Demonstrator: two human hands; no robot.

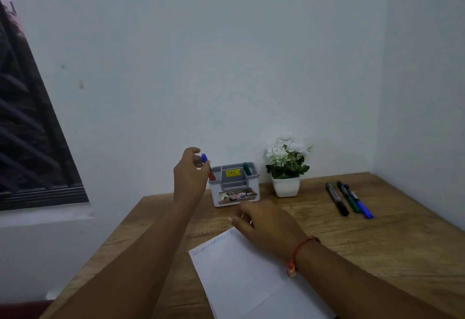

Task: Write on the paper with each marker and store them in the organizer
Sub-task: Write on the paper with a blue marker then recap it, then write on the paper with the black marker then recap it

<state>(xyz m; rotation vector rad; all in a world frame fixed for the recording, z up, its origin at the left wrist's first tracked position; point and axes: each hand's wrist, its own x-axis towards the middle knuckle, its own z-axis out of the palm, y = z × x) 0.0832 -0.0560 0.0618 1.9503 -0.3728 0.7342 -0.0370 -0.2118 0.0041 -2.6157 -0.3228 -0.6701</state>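
We judge the task about half done; the paper (241,281) on the near bench (377,255) bears a line of scribbles along its far edge; three markers (348,199) lie unused at far right. The organizer (235,184) stands at the far edge, left of a plant (286,165); it holds a green marker (246,168) at its right and a red marker (211,175) at its left. Our left hand (190,175) pinches a blue marker (204,158) just above that left slot; our right hand (266,225) rests loosely curled on the paper's far corner, holding nothing we can see.
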